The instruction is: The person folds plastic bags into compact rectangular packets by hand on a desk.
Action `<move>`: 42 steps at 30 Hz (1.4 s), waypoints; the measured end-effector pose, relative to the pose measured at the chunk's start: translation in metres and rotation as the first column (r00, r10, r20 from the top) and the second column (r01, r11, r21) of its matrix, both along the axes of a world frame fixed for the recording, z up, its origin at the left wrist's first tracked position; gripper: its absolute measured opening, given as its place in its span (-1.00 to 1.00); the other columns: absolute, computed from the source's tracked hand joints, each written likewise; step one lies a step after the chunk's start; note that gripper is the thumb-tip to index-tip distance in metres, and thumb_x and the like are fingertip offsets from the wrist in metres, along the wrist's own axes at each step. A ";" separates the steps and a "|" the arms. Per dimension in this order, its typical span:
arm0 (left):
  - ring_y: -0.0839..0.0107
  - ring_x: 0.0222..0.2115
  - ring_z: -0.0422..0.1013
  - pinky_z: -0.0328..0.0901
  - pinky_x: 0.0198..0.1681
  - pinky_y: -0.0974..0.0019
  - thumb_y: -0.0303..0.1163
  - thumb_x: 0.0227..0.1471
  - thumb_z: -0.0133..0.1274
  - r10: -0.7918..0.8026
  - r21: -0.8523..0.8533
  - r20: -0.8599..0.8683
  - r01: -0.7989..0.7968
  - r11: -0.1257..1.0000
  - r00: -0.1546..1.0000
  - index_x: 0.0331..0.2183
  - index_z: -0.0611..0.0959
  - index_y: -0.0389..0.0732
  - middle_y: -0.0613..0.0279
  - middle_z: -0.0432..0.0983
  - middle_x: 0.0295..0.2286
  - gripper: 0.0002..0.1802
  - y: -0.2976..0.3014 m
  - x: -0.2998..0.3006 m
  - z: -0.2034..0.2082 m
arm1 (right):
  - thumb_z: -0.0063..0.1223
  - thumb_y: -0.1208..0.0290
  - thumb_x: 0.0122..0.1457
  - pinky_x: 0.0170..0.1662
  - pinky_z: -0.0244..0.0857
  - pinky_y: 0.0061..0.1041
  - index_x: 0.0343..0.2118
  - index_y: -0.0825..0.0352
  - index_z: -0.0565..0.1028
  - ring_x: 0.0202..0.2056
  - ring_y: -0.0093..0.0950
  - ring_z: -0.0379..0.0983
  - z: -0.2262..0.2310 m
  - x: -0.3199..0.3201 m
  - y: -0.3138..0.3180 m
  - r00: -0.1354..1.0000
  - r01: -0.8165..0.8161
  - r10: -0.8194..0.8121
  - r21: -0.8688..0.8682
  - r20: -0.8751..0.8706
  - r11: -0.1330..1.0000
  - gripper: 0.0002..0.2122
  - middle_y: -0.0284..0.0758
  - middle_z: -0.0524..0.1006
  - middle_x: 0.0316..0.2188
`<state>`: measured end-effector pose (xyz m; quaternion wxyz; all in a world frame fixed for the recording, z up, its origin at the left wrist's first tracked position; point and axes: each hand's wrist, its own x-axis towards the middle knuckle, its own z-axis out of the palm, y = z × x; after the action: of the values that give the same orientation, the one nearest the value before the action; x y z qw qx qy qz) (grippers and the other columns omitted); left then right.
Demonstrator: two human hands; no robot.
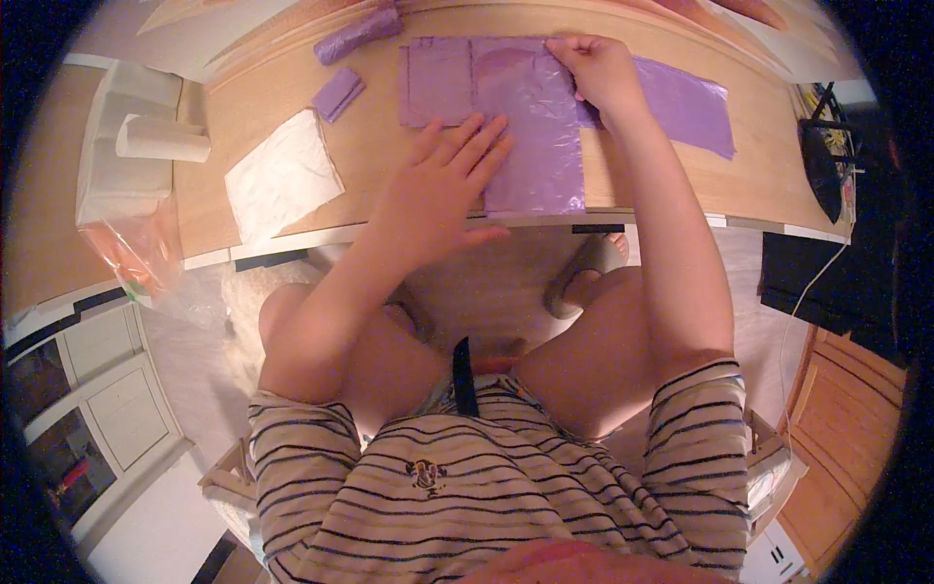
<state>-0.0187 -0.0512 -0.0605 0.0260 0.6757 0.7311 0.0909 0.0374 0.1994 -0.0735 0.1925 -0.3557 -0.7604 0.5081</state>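
A thin purple plastic bag (535,161) lies spread on the wooden table in front of me, its lower end at the table's front edge. The left part of it is doubled into a shorter layer with visible creases. My right hand (598,76) pinches the bag's upper right corner between thumb and fingers. With fingers apart, my left hand (436,195) rests its fingertips on or just over the bag's left side; the palm hangs near the table edge. Another flat purple bag (686,105) lies to the right, partly under my right forearm.
A purple bag roll (358,33) and a small folded purple bag (338,94) lie at the back left. Closer sits a white crumpled sheet (285,178). A tissue pack (129,146) stands at the left edge, a black stand-like object (822,161) at the right.
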 end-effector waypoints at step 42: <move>0.06 0.21 0.02 -0.07 0.27 0.05 0.06 -0.14 0.14 -0.037 0.007 -0.058 0.037 0.999 0.998 0.18 0.22 -0.21 0.04 0.09 0.19 -0.06 0.003 0.012 -0.002 | -0.23 0.18 0.31 0.28 -0.10 -0.13 0.23 0.24 0.16 0.23 -0.19 0.09 -0.011 -0.006 -0.040 0.912 -0.382 0.251 0.896 0.325 0.226 -0.53 -0.11 0.21 0.20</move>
<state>-0.0064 -0.0478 -0.0623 0.0037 0.6916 0.7185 0.0736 0.0314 0.1594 -0.0845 0.2144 -0.0387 -0.9755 -0.0312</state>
